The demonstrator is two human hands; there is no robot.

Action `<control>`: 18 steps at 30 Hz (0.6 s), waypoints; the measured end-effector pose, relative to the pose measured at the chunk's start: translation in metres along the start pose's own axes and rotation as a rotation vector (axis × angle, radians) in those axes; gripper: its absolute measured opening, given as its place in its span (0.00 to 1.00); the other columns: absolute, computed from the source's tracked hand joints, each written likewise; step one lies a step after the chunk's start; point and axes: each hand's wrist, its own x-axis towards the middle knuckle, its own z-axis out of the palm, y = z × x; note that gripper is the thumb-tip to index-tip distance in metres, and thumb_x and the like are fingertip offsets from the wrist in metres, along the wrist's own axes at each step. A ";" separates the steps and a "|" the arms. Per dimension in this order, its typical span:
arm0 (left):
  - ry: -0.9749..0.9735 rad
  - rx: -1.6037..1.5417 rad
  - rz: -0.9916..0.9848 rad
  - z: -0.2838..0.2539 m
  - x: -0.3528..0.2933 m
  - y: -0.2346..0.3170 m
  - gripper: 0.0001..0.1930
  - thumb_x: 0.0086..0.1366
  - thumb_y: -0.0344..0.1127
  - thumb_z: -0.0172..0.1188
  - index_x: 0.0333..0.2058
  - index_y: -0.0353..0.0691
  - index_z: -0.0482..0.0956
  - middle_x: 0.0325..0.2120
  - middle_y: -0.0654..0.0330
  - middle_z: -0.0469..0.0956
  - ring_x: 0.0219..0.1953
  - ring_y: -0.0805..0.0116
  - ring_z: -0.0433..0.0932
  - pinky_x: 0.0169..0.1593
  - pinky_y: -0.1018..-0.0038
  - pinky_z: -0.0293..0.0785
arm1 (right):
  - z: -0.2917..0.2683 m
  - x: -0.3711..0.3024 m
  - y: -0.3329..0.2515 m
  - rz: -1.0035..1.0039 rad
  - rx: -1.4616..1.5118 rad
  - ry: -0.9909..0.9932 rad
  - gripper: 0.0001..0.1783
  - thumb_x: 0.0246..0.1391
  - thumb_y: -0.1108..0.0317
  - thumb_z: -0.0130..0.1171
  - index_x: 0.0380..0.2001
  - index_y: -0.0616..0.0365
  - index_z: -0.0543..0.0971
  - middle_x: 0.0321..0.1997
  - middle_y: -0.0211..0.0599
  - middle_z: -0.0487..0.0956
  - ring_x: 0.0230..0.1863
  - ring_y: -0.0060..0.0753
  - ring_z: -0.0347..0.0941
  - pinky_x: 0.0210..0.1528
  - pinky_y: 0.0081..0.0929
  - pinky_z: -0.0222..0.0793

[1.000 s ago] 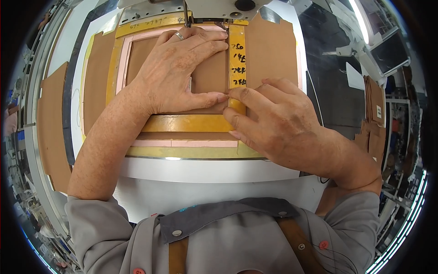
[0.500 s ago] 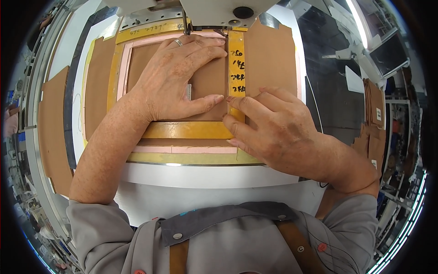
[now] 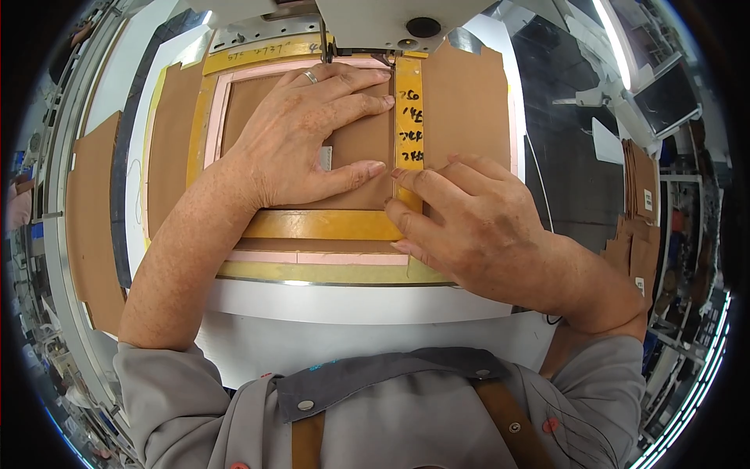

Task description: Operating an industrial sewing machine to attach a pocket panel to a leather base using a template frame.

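Note:
A yellow rectangular frame [image 3: 320,224] with black handwriting on its right bar lies over brown sheet material [image 3: 358,141]. My left hand [image 3: 297,129] is laid flat on the brown sheet inside the frame, fingers stretched to the right and thumb apart. The tips of its upper fingers come close to the right bar. Beneath that palm, a small whitish tab [image 3: 326,159] partly shows. At the frame's lower right corner, my right hand [image 3: 488,215] grips the bar with bent fingers; its thumb is lowest, at the outer edge.
A white machine head [image 3: 375,27] with a thin vertical rod overhangs the frame's far side. Pink strips [image 3: 336,259] border the brown material. Another brown sheet [image 3: 94,227] lies at left; brown pieces [image 3: 639,180] stand at right. A white surface [image 3: 359,301] edges toward me.

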 end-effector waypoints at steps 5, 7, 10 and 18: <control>0.008 -0.041 -0.008 -0.001 -0.001 0.000 0.31 0.56 0.50 0.69 0.56 0.42 0.79 0.65 0.54 0.71 0.68 0.51 0.68 0.65 0.56 0.66 | -0.001 0.001 0.000 -0.006 -0.009 -0.004 0.21 0.45 0.58 0.73 0.42 0.55 0.83 0.48 0.39 0.81 0.41 0.37 0.79 0.46 0.32 0.76; 0.013 -0.036 0.001 0.001 -0.001 -0.002 0.31 0.56 0.50 0.69 0.56 0.42 0.79 0.65 0.54 0.71 0.67 0.51 0.68 0.65 0.56 0.66 | -0.001 0.001 0.000 0.002 -0.002 -0.007 0.21 0.45 0.58 0.73 0.42 0.55 0.83 0.49 0.39 0.81 0.41 0.37 0.79 0.46 0.32 0.76; 0.018 -0.036 0.001 0.000 0.000 -0.002 0.32 0.55 0.50 0.70 0.57 0.42 0.78 0.64 0.54 0.72 0.67 0.51 0.69 0.65 0.56 0.66 | -0.001 0.001 0.000 0.007 0.008 -0.003 0.22 0.44 0.58 0.73 0.42 0.55 0.83 0.49 0.39 0.81 0.41 0.37 0.79 0.46 0.33 0.76; 0.018 -0.027 -0.003 0.000 0.000 -0.002 0.34 0.54 0.51 0.71 0.58 0.43 0.77 0.64 0.54 0.72 0.66 0.49 0.70 0.65 0.56 0.67 | 0.000 0.001 0.000 0.008 0.000 0.024 0.22 0.42 0.58 0.74 0.41 0.55 0.83 0.44 0.37 0.80 0.40 0.34 0.79 0.45 0.32 0.76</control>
